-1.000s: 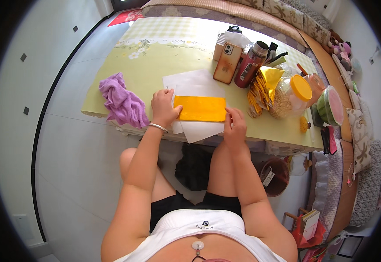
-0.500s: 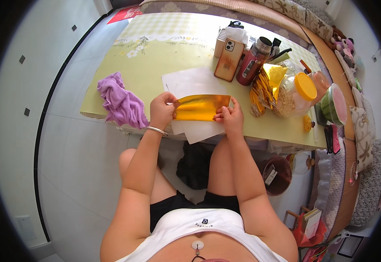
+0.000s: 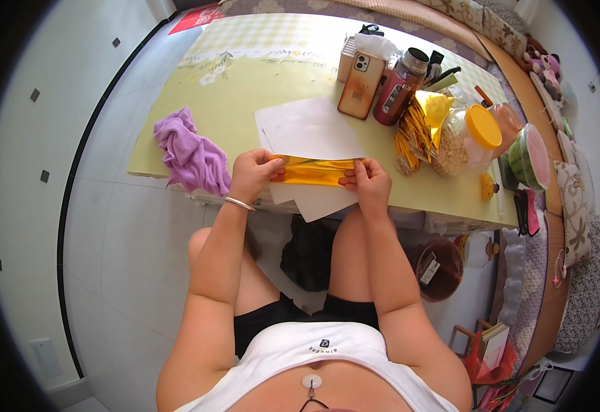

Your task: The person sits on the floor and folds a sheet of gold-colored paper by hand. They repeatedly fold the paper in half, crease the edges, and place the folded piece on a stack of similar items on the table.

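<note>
A shiny gold foil sheet (image 3: 317, 172) is stretched flat between my two hands near the table's front edge, its long sides running left to right. My left hand (image 3: 253, 173) pinches its left end between thumb and fingers. At the right end, my right hand (image 3: 370, 181) grips it the same way, thumb on top. The top edge looks folded toward me, making a narrow band. Beneath the foil lie white paper sheets (image 3: 307, 127), partly covered by it and by my hands.
A crumpled purple cloth (image 3: 191, 151) lies at the table's left. To the right stand a phone (image 3: 361, 86), a dark red flask (image 3: 401, 89), a bundle of gold foil (image 3: 423, 127), a yellow-lidded jar (image 3: 461, 141) and a watermelon-patterned container (image 3: 528, 158). A bin (image 3: 440, 271) stands below the table.
The foil's height between my hands has become narrower, its upper part now folded over toward me. Both hands have shifted slightly, and my right thumb now presses on the foil's upper edge.
</note>
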The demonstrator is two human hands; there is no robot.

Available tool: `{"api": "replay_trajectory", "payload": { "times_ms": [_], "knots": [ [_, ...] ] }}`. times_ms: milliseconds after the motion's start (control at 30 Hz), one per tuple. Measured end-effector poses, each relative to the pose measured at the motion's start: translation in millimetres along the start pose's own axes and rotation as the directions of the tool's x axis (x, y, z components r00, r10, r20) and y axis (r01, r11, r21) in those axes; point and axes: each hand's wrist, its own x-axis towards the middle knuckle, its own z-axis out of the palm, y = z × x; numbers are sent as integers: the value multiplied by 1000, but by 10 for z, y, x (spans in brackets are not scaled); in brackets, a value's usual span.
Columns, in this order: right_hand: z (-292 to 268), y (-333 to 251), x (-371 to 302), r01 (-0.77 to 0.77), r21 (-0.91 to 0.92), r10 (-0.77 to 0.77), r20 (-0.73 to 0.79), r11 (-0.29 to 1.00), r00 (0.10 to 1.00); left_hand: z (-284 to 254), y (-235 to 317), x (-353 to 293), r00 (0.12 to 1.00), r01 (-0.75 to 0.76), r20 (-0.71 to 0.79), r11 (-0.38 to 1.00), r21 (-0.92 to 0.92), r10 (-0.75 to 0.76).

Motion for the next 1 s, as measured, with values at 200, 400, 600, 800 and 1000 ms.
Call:
{"api": "replay_trajectory", "payload": {
  "times_ms": [200,400,600,800,1000],
  "knots": [
    [-26,162,64,226,-119,-233,-42,967,972,31,-43,7,995,-88,-29,987,131,93],
    [-144,136,67,218,-491,-270,-36,843,962,-71,-161,56,991,-128,67,954,269,114],
    [-190,76,47,203,-717,-309,-17,667,951,-42,-87,-16,964,-266,156,791,551,215],
    [-210,109,54,198,-697,-312,-38,690,949,67,39,-200,885,-465,333,598,653,324],
    [-232,149,98,212,-713,-327,-26,668,945,97,-18,-238,879,-471,333,507,722,342]
  ]
}}
